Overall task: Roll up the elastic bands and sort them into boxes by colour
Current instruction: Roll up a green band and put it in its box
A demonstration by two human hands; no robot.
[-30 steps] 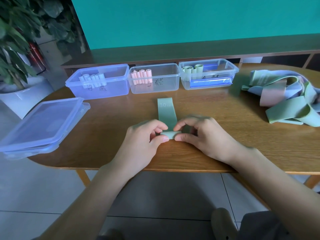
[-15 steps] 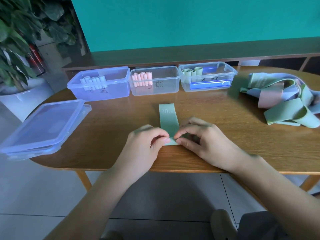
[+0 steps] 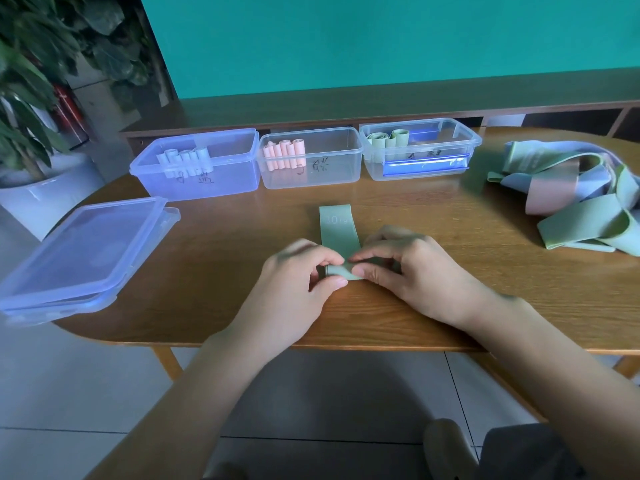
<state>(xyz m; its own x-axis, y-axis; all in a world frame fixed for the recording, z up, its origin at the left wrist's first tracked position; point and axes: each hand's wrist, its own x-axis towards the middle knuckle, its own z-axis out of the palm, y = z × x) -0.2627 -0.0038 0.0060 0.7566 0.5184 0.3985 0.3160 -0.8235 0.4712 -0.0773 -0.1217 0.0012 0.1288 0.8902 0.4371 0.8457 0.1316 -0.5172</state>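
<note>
A green elastic band lies flat on the wooden table, its near end rolled into a small coil. My left hand and my right hand both pinch that coil with thumb and fingertips. Three open boxes stand in a row behind: a bluish box with pale blue rolls, a clear box with pink rolls, and a third box with green rolls.
A loose heap of green, pink and lilac bands lies at the table's right. Stacked box lids overhang the left edge. A potted plant stands left, beyond the table; a low shelf runs behind the boxes.
The flat part of the green band has grown shorter as the coil under my fingers rolled away from me. Both hands have shifted slightly forward with it.
</note>
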